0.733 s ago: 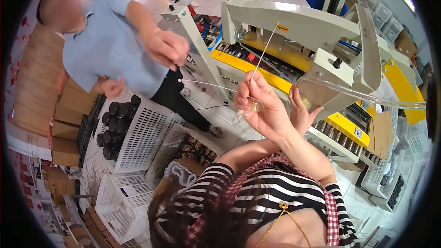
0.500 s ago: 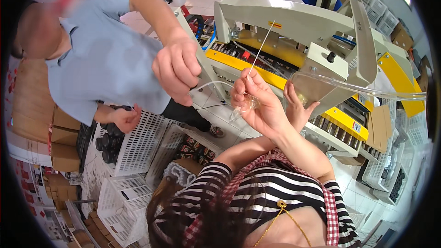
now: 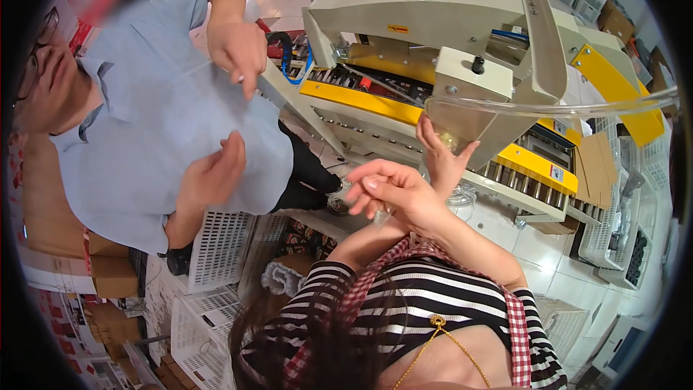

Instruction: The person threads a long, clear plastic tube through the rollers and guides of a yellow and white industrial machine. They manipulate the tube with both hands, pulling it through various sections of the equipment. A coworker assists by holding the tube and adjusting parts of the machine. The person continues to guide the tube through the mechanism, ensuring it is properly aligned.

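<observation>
My left hand [image 3: 443, 165] is crossed beneath my right forearm. Its thumb and fingers spread around the lower part of a large clear vessel [image 3: 556, 110] with a curved rim; a yellowish glint shows at the palm. To the left, my right hand [image 3: 397, 193] is half curled, palm turned inward. A small piece of clear plastic [image 3: 381, 215] shows under its curled fingers, and the thumb and index finger point left. Part of the grip is hidden by the fingers. No white stick is visible in either of my hands.
A co-worker in a light blue shirt [image 3: 173, 115] stands at left, both hands raised in front. Ahead is a beige and yellow roller machine [image 3: 426, 11]. White plastic crates [image 3: 206, 325] stand at lower left, with cardboard boxes [image 3: 112, 274] beside them.
The thin white stick has gone from my right hand. My right hand has dropped slightly lower. The co-worker's near hand has drawn back from mine, and their other hand has risen.
</observation>
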Demonstrator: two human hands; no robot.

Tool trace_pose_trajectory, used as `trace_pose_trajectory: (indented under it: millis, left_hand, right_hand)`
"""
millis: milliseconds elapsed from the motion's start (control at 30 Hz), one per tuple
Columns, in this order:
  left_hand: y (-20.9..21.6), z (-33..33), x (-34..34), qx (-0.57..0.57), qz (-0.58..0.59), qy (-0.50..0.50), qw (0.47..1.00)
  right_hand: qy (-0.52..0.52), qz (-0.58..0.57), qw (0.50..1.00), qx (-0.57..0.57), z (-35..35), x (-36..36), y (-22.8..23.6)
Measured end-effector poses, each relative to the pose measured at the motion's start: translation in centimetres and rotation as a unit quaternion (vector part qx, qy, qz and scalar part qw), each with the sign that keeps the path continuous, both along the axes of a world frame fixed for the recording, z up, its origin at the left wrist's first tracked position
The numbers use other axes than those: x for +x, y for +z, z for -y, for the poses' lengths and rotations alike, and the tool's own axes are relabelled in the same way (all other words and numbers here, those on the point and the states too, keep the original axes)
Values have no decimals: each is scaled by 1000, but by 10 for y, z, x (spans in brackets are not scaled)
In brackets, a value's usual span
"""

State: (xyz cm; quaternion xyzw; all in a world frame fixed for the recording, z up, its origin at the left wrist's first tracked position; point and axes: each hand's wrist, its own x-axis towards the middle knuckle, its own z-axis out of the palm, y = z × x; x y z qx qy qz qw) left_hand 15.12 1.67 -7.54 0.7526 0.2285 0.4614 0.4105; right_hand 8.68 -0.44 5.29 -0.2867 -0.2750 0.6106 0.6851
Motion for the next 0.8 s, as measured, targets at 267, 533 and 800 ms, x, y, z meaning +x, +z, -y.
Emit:
trace_pose_trajectory:
  millis: [267,533,800]
  left_hand:
    - [6,8,5,-47,1,11,999]
    - [4,10,6,0,-47,35,998]
    - [15,16,7,17,-93,68,993]
  right_hand:
    - [-127,-43,991,-24,94,41,-22]
    - [-157,-69,979,-109,196,85,-51]
    - [-106,-70,975,-180,259,124,-66]
